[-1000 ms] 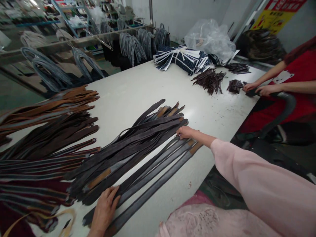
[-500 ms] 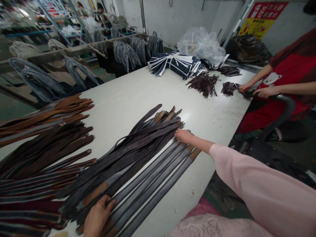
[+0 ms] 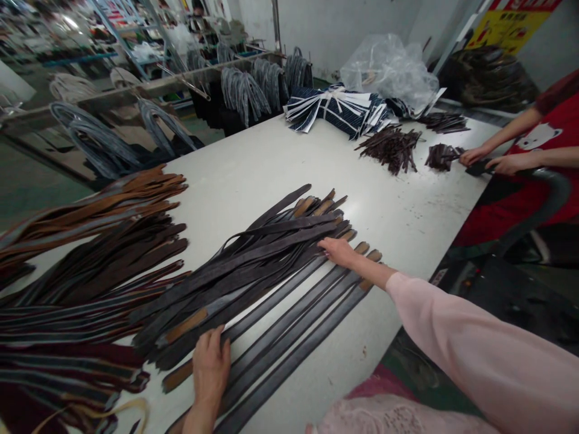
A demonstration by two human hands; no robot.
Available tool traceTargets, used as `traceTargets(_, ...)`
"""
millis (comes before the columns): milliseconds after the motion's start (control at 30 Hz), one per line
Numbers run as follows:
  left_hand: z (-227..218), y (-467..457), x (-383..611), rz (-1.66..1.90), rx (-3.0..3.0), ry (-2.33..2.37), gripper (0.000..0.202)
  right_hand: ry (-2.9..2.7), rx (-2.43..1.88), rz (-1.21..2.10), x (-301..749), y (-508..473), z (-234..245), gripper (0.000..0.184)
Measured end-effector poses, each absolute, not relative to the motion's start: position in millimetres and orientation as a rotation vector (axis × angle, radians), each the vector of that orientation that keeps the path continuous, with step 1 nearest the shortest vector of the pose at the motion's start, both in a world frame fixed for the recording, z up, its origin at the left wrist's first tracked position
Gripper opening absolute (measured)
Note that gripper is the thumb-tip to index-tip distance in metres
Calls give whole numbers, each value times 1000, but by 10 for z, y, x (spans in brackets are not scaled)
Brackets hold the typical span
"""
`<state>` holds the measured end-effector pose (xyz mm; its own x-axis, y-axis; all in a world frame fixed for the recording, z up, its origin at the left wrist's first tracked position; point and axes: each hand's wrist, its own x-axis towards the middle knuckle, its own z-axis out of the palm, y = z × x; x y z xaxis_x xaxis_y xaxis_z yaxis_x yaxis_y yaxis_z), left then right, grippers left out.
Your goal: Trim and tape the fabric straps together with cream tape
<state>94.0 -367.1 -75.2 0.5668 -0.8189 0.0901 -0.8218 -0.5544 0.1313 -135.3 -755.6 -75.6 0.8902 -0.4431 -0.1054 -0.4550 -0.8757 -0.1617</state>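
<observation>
Long dark grey fabric strips with tan ends lie side by side on the table. My left hand (image 3: 210,364) is at the near end of one grey strip (image 3: 275,293), its fingers closed over the edge. Toward the far end of that same strip, my right hand (image 3: 338,250) pinches it, fingertips partly hidden. Right beside it lies a heap of dark strips (image 3: 271,241), loosely overlapping. Several separate grey strips (image 3: 312,328) run parallel on my side, with a gap between them and the held one.
Brown strips (image 3: 136,193) and striped dark strips (image 3: 85,313) are piled at left. Across the white table (image 3: 253,166) sit a navy-and-white bundle (image 3: 341,111), a plastic bag (image 3: 389,72) and short dark pieces (image 3: 393,147). A co-worker's hands (image 3: 502,160) hold a dark tool at the right.
The view has shifted, so the table appears further right. Both hands have moved the strip between them toward the heap, opening a gap to the other parallel strips.
</observation>
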Motion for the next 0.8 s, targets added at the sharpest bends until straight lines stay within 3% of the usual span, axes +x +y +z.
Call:
traceTargets(233,-976,-4339,717,-53,2566,-1572,40,594,-2966,304,-899,-7442,-741,26)
traceTargets(467,-1017,-4370,495,1,2605,-1544,44,424,-3015,338,-821,-7645,-610,25)
traceTargets(633,-830,-4524,411,-109,2288,-1474,48,333,-3058,346,-810,-7606,-339,25)
traceTargets(800,-454,-5278,197,-193,2029,-1439,57,199,-3043,323,-799,-7304,260,23)
